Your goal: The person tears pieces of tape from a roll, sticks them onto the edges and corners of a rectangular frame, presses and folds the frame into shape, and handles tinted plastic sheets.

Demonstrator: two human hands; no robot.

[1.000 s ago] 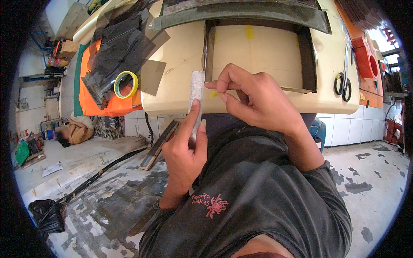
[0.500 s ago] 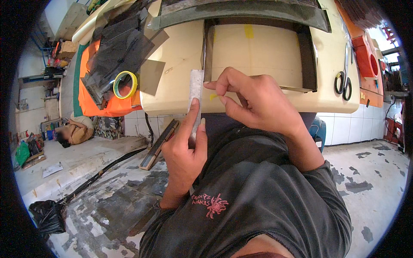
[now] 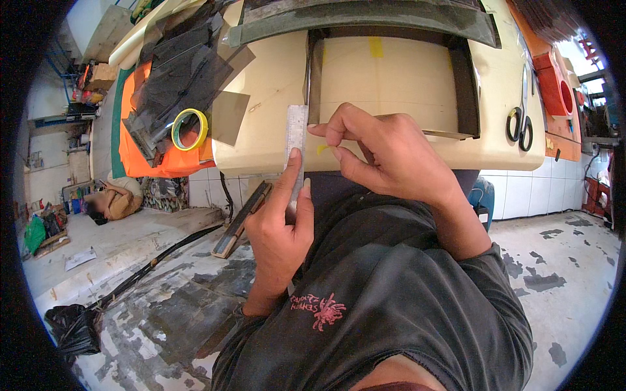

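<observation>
The surface [image 3: 261, 150] ends in a long, rounded cream front edge, and a steel ruler [image 3: 297, 127] crosses it, its far end over the surface and its near end toward the wearer's body. The left hand [image 3: 279, 228], just short of that edge, is nearly closed, pinching the ruler between index finger and thumb. The right hand [image 3: 394, 153] is partly curled over the front edge, index finger stretched to the ruler's right side, thumb a little apart from it; whether it holds anything small cannot be told. A stretch of bare cream shows between the ruler and the dark tinted sheets [image 3: 179, 85] on the left, giving room on that side. On the right, a dark rectangular frame [image 3: 467, 91] hems the ruler in: its left bar runs just beside the ruler's far end, and the right hand covers part of its near side. A yellow scrap [image 3: 322, 149] lies near the right thumb. Farther back, a long dark strip [image 3: 365, 26] reaches across the frame's far side. A roll of yellow tape [image 3: 204, 127] rests on the sheets, and black-handled scissors [image 3: 524, 104] lie right of the frame, well apart from both hands.
</observation>
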